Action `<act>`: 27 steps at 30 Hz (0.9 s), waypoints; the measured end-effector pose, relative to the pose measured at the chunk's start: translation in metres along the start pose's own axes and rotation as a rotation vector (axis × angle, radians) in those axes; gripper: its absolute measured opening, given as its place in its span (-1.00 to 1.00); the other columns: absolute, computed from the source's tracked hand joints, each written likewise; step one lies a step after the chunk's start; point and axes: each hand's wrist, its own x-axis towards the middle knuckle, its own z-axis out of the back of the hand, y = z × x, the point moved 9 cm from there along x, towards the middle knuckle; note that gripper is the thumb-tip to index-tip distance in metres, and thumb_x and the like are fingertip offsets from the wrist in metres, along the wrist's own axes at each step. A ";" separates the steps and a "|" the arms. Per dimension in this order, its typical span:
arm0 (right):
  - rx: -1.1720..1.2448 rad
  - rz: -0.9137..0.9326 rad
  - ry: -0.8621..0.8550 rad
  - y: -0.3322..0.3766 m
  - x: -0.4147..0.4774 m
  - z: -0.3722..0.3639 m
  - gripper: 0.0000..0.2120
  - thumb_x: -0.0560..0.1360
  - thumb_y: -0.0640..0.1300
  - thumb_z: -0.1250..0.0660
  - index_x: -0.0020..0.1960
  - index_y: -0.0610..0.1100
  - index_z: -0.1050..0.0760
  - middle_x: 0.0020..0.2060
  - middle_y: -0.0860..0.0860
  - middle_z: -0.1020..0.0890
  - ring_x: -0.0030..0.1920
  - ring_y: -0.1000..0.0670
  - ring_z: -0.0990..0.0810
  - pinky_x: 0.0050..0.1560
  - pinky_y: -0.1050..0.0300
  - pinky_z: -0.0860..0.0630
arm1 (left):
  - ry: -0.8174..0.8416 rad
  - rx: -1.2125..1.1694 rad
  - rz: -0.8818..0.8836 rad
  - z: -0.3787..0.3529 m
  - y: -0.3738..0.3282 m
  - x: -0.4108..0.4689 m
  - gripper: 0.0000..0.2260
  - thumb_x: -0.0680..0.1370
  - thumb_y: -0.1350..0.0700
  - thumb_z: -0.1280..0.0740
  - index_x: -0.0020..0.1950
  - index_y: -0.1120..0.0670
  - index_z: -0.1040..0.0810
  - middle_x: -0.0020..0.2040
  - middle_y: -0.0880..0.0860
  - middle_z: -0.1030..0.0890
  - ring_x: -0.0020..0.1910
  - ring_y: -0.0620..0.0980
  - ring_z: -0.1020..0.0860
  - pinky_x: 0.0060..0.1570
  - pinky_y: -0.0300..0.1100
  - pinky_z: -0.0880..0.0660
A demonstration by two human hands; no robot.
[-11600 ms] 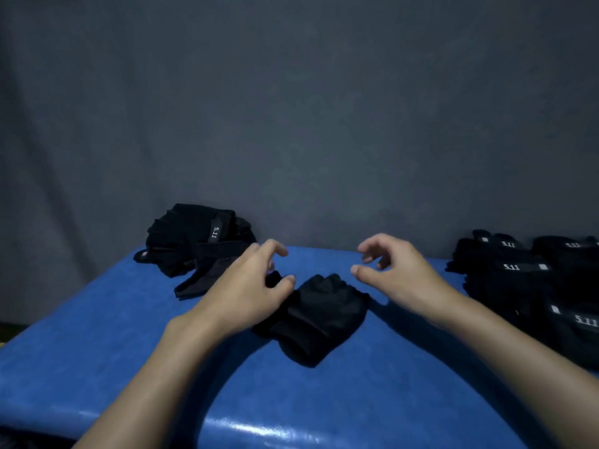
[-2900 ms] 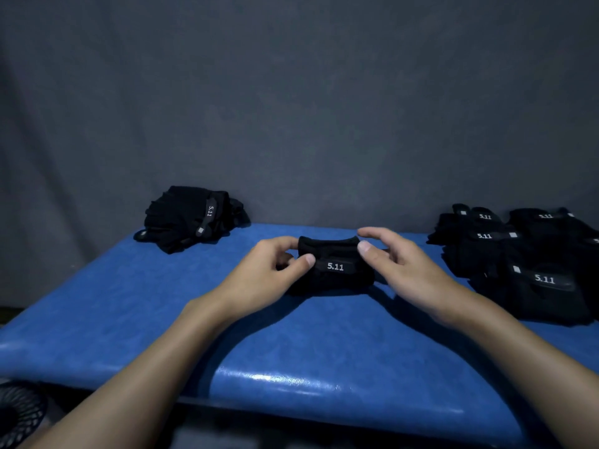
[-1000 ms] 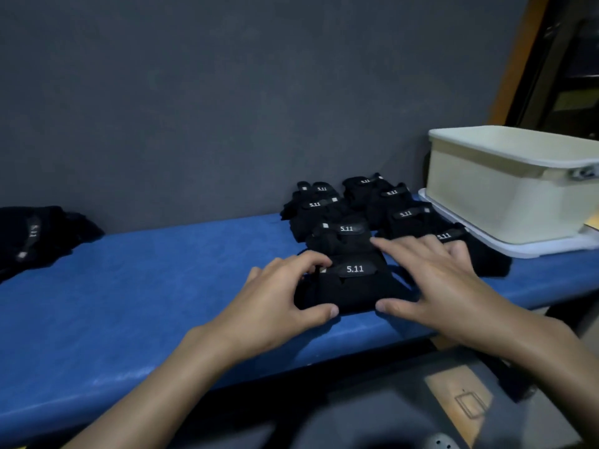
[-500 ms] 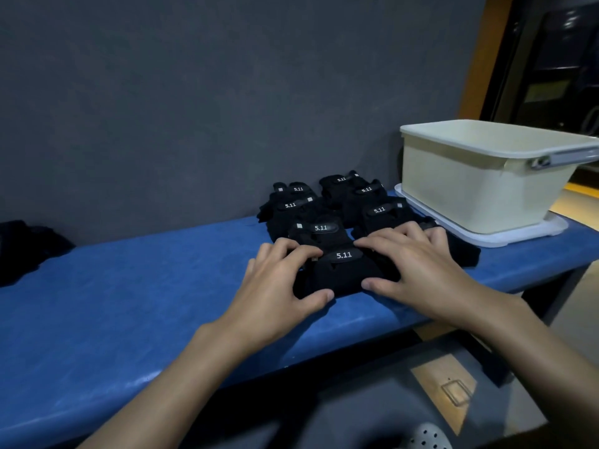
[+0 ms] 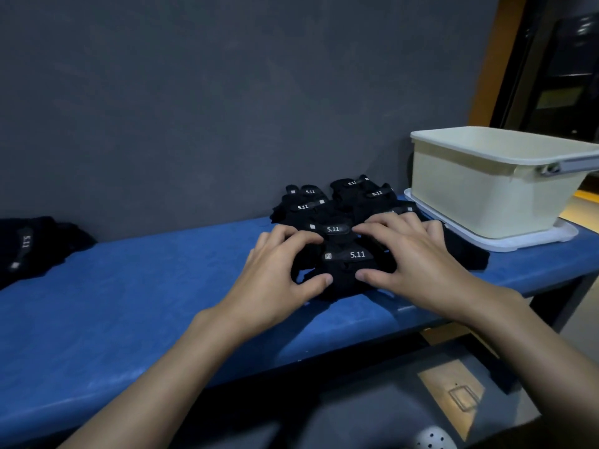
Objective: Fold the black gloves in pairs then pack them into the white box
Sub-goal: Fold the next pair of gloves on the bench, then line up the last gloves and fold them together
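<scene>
Folded glove pair (image 5: 348,265) sits centre frame on the blue tabletop (image 5: 129,303), clamped from both ends. Left hand (image 5: 275,277) fingers (image 5: 299,239) curl over its left end, right hand (image 5: 415,264) over its right, thumbs at the front. Other folded pairs (image 5: 319,210) touch it behind. White box (image 5: 486,192) at right, loose gloves (image 5: 35,247) far left.

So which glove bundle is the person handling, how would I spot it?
Find the blue padded bench with the cream-white plastic box at its right end. Left of the box sits a cluster of folded black gloves. The black fabric bundle meant is the front one, nearest the bench edge, gripped by the left hand and right hand.
</scene>
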 end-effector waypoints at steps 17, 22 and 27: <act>0.307 0.332 0.111 0.203 0.110 -0.051 -0.60 0.48 0.20 -0.32 0.29 0.16 -0.42 0.22 0.26 -0.40 0.24 0.14 -0.29 0.26 0.09 -0.12 | -0.203 0.189 0.305 0.176 0.145 -0.071 -0.66 0.47 -0.17 -0.45 0.20 -0.15 -0.54 0.13 -0.12 -0.54 0.18 -0.08 -0.49 0.26 -0.03 -0.43; 0.446 0.412 0.210 0.287 0.142 -0.094 -0.65 0.51 0.16 -0.31 0.28 0.15 -0.43 0.22 0.25 -0.44 0.25 0.18 -0.33 0.30 0.12 -0.12 | -0.305 0.252 0.435 0.235 0.200 -0.104 -0.57 0.40 -0.30 -0.33 0.19 -0.14 -0.55 0.08 -0.17 -0.52 0.13 -0.08 -0.48 0.24 0.09 -0.43; 0.566 0.443 0.293 0.357 0.171 -0.129 -0.65 0.54 0.11 -0.29 0.30 0.13 -0.43 0.26 0.21 -0.45 0.29 0.14 -0.34 0.37 0.09 -0.14 | -0.346 0.348 0.561 0.275 0.254 -0.124 -0.72 0.50 -0.14 -0.41 0.18 -0.14 -0.56 0.14 -0.13 -0.51 0.16 -0.01 -0.47 0.24 0.12 -0.42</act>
